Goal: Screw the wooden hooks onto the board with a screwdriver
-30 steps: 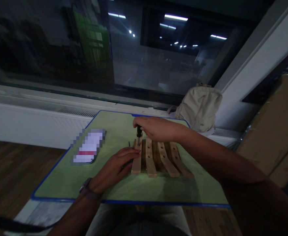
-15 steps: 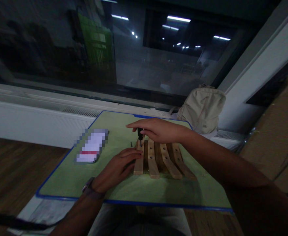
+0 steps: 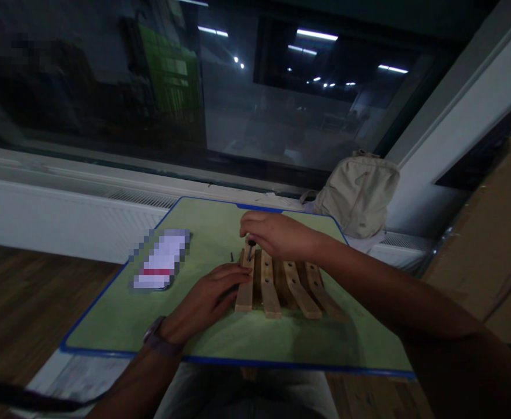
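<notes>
Several pale wooden slats (image 3: pixel 270 299) with dark holes lie side by side on a darker wooden piece on the table. My right hand (image 3: pixel 268 233) is closed around the black handle of a screwdriver (image 3: pixel 251 247), which tilts slightly, its shaft pointing down at the leftmost slat (image 3: pixel 244 297). Whether the tip sits in a screw is too small to tell. My left hand (image 3: pixel 216 288) holds that same slat from the left, fingers over its top and thumb near its side. A small screw (image 3: pixel 232 256) stands on the table just left of the slats.
The green table top (image 3: pixel 120 326) has a blue edge. A phone-like object (image 3: pixel 162 259), blurred out, lies on its left side. Behind are a white radiator (image 3: pixel 63 203) and a dark window. A beige backpack (image 3: pixel 360 192) leans at the back right, with cardboard (image 3: pixel 491 233) beyond.
My right hand has gone from stretched fingers above the screwdriver to fingers curled round its handle, and the screwdriver leans more to the right. My left hand stays on the slat.
</notes>
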### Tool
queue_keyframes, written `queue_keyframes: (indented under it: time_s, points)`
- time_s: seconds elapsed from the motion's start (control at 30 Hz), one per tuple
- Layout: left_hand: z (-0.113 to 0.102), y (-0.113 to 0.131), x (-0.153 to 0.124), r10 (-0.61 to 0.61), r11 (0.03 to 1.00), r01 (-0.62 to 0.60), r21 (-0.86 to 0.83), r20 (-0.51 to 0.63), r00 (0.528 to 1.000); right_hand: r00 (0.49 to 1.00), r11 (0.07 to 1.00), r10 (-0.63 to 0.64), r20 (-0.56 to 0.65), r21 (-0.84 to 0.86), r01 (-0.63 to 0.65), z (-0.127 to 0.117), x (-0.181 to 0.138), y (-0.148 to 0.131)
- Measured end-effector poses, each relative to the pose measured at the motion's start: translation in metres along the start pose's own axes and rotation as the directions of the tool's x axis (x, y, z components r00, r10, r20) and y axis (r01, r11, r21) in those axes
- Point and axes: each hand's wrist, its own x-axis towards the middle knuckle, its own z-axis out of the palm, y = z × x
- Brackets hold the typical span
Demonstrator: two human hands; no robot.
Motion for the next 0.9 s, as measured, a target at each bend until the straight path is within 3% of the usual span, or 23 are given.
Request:
queue_keyframes:
  time_s: [0.27,0.43,0.53,0.6,0.77,0.83,0.9]
  points:
    - [-0.003,0.002,0.001,-0.010,1.000,0.010,-0.001,0.016,1.000,0.993,0.991,0.100,0.064,0.079,-0.105,-0.014,-0.003,-0.005]
    - [-0.006,0.004,0.001,-0.029,0.999,0.029,0.017,0.035,0.999,0.980,0.979,0.177,0.090,-0.122,-0.166,-0.016,0.004,-0.018]
    - [-0.004,0.002,0.000,-0.029,0.999,0.028,0.024,0.036,0.999,0.984,0.965,0.171,0.042,-0.208,-0.158,-0.012,0.006,-0.021]
    - [-0.002,0.000,0.000,-0.025,0.999,0.024,0.025,0.032,0.999,0.992,0.979,0.129,0.011,-0.161,-0.126,-0.010,0.007,-0.019]
    - [-0.002,0.000,0.000,-0.022,1.000,0.022,0.019,0.025,0.999,0.999,0.990,0.018,-0.026,0.138,-0.014,-0.006,0.008,-0.009]
    - [-0.003,0.002,0.001,-0.034,0.999,0.034,0.011,0.023,0.999,0.999,0.989,0.024,-0.048,0.148,-0.017,-0.006,0.008,-0.008]
    - [-0.003,0.003,0.001,-0.038,0.999,0.038,0.001,0.024,0.999,0.997,0.998,0.058,-0.049,0.031,-0.057,-0.006,0.009,-0.010]
